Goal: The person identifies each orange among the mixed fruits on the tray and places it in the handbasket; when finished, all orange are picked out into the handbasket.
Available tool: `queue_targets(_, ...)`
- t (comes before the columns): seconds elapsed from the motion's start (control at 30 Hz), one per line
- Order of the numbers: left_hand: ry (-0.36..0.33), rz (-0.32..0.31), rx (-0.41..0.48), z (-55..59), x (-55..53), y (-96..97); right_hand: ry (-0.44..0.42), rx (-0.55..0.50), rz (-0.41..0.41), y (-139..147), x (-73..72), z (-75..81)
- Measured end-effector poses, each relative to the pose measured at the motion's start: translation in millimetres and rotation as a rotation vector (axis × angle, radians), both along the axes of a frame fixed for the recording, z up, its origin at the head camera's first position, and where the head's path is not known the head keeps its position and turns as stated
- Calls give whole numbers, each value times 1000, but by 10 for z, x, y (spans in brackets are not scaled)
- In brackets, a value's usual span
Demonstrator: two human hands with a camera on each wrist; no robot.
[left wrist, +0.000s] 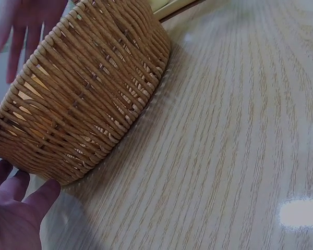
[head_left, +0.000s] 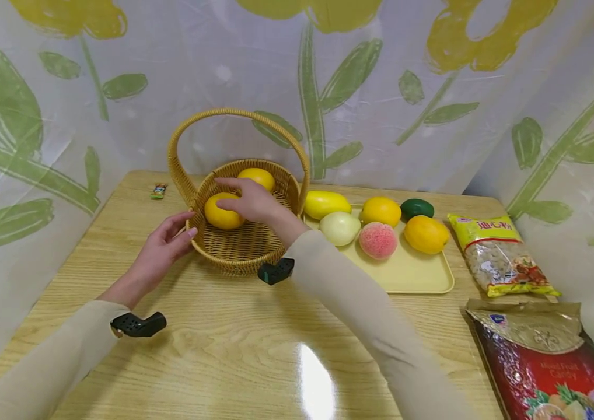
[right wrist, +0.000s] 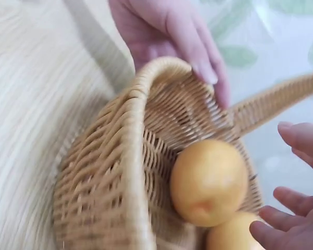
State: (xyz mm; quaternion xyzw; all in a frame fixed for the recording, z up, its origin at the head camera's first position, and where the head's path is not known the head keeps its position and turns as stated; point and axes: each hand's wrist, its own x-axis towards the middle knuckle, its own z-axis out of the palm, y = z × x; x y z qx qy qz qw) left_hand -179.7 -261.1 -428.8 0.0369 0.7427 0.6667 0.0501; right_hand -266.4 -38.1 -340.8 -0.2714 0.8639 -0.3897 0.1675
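Observation:
A woven wicker basket with a tall arched handle stands on the table. My left hand holds its left side, thumb at the rim and other fingers along the outer wall. Inside lie two round orange-yellow fruits, one nearer fruit and one farther fruit. Over the basket's opening, my right hand reaches in under the handle with its fingers spread. In the right wrist view that hand is beside the fruits, fingers apart with nothing gripped.
Right of the basket, a yellow tray bears several fruits, among them a pink peach and a dark green fruit. Farther right lie a yellow-and-clear food bag and a red candy bag. A small wrapped candy lies back left.

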Motion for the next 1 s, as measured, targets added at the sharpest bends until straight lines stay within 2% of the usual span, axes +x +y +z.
queue_targets(0.1, -3, 3, -10, 3, 1, -1, 37, -18, 74, 169, 123, 95)
queue_targets(0.23, -3, 9, -10, 1, 1, -6, 100, -47, 148, 465, 384, 166)
queue_targets(0.4, 0, 17, -22, -4, -2, -6, 127, -148, 162, 890, 805, 177)
queue_targets(0.53, -6, 11, -23, -5, -5, 10, 97, -275, 132, 1240, 1117, 113)
queue_targets(0.63, -9, 11, -21, -1, -3, 25, 53, -354, 68, 1510, 1284, -15)
queue_targets(0.73, -6, 15, -21, 0, 0, 36, 12, -417, -25, 1787, 1383, -186)
queue_targets(0.87, 0, 16, -15, -5, -5, 37, -35, -465, -186, 2172, 1426, -371)
queue_targets(1.0, 6, 13, 9, -16, -9, 26, -69, -448, -385, 2516, 1419, -414)
